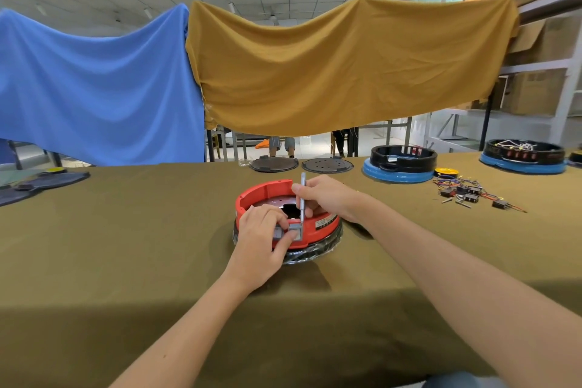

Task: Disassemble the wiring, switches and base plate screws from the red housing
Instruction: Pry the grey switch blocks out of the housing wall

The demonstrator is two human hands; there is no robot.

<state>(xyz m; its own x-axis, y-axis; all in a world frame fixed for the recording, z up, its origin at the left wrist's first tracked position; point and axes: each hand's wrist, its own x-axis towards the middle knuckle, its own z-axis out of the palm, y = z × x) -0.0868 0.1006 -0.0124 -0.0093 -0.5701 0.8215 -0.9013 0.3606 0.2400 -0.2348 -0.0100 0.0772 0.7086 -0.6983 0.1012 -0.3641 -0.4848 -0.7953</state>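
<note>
Housing (285,198) mid-table (126,230).
Two plates (274,164) lie behind it; loose wiring (469,194) lies right, before another housing (400,162).

Smooth, glossy plastic is seen on the red housing (324,223) — matt woven cloth on the table (126,230); the screwdriver (303,198) looks metallic.
</note>
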